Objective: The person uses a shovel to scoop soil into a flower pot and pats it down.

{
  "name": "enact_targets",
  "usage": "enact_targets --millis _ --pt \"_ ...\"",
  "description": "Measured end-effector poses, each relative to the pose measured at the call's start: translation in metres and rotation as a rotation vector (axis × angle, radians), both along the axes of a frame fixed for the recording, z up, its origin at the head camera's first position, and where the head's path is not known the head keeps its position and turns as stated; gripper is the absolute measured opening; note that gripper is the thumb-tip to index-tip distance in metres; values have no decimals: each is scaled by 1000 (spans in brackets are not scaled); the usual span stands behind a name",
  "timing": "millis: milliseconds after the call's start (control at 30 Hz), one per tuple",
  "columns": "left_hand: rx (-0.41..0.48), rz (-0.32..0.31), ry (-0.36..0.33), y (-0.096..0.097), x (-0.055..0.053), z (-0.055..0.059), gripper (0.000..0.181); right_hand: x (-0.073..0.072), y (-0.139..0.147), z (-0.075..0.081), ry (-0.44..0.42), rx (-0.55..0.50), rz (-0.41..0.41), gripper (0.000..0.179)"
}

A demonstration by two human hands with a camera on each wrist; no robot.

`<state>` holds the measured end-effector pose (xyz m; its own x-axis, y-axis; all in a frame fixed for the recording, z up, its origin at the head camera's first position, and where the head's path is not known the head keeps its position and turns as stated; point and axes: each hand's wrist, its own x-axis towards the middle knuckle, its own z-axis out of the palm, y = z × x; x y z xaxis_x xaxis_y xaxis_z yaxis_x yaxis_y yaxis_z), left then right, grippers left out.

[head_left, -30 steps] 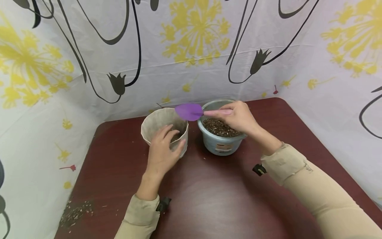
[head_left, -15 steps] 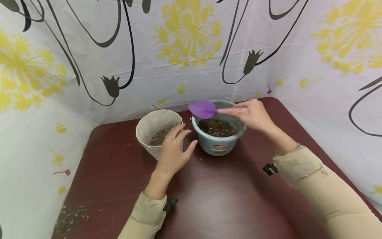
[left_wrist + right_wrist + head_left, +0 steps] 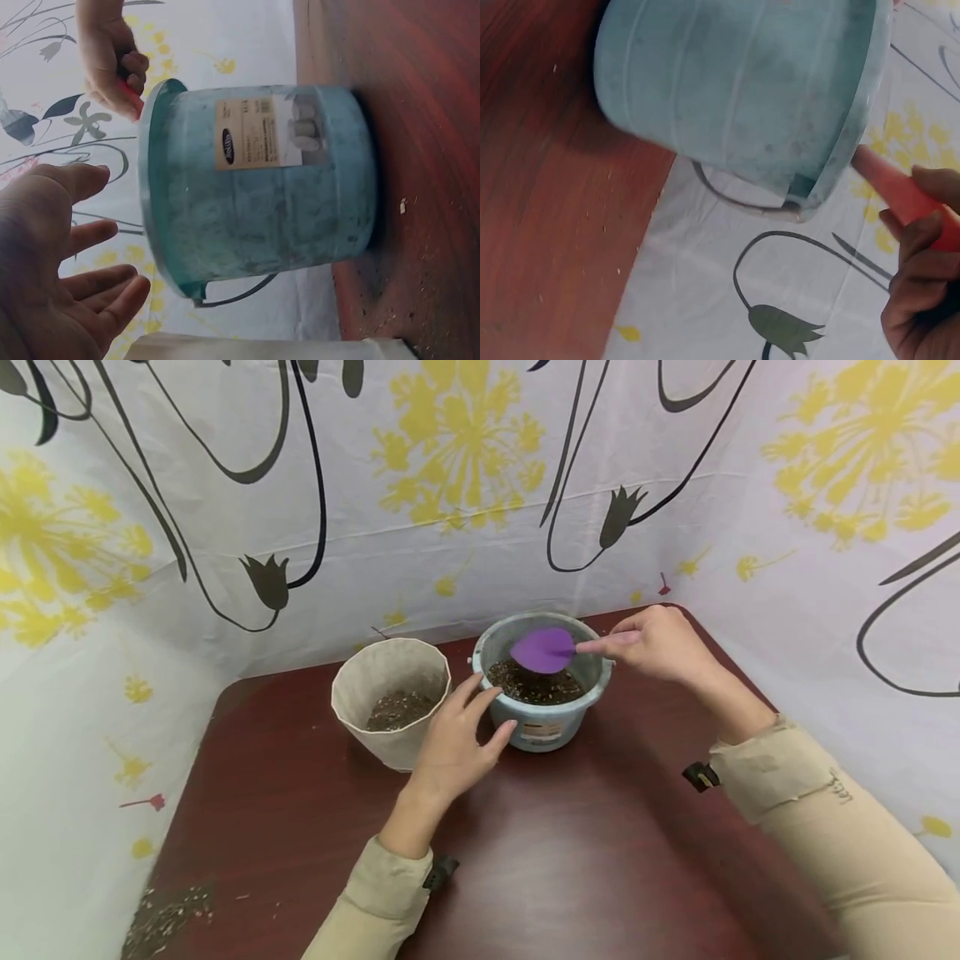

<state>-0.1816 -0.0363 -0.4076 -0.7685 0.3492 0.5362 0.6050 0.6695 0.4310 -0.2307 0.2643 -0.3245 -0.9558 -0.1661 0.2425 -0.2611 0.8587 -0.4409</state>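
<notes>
Twelve o'clock points to the far edge of the dark red table (image 3: 570, 843). The right hand (image 3: 663, 643) pinches the pink handle of a trowel (image 3: 543, 650), its fingers curled round it, with the purple blade pointing to nine o'clock. The blade is inside the rim of a light-blue bucket (image 3: 581, 718), over dark soil (image 3: 528, 689); whether it touches that soil cannot be told. The bucket stands upright with the right hand between two and three o'clock of it. A printed label (image 3: 259, 133) shows on its six o'clock side, and a thin wire handle (image 3: 735, 202) hangs from a lug at the rim.

The left hand (image 3: 457, 747) holds nothing; its fingers are spread and lightly bent, apart from the bucket, which is at its two o'clock. At its ten o'clock stands a cream pot (image 3: 386, 743), upright, with soil in its bottom, just beside the bucket at the latter's nine o'clock. Well apart, toward the pot's half past seven, dark crumbs (image 3: 168, 918) are scattered near the table's edge. A flower-printed cloth (image 3: 450, 543) hangs beyond the table.
</notes>
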Motion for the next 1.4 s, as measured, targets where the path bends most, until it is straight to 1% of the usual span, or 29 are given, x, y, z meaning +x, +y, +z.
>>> enact_targets --millis 100,167,267,333,400,533,667,733,833,867,933,1100,1233,1300,1333,1400 --pt "-24 26 -48 3 0 -2 53 -1 -3 1 66 181 8 17" --pt "-35 46 -83 5 0 -4 55 -2 -8 0 94 290 -7 18" --pt "-55 75 -128 7 -1 -6 56 -2 -17 -4 135 400 -14 21" --pt "-63 85 -149 8 -1 -7 55 -3 -22 -6 160 433 -17 29" --pt "-67 90 -161 9 -2 -7 55 -4 -26 -7 175 438 -18 31" --pt "-71 94 -171 9 -4 -8 53 -5 -33 -7 184 471 -15 33" --pt "-73 91 -178 9 -7 -8 52 -6 -35 -7 180 530 0 43" --pt "-65 85 -183 9 -8 -7 52 -8 -35 -8 180 539 16 42" --pt "-48 73 -188 10 -11 -6 52 -12 -34 -11 193 519 58 29" --pt "-42 70 -189 10 -12 -6 51 -14 -34 -12 200 507 77 23" --pt "-33 68 -193 11 -14 -5 51 -18 -35 -16 210 471 137 13" --pt "-13 63 -182 15 -16 -5 51 -24 -33 -25 235 392 316 15" --pt "23 72 -145 18 -17 -8 49 -26 -31 -30 284 390 437 16" --pt "43 85 -131 19 -17 -9 48 -26 -30 -32 291 392 499 20" --pt "49 91 -126 19 -17 -10 47 -26 -30 -32 298 390 522 16" --pt "60 99 -125 20 -18 -11 47 -25 -29 -34 310 386 562 15"
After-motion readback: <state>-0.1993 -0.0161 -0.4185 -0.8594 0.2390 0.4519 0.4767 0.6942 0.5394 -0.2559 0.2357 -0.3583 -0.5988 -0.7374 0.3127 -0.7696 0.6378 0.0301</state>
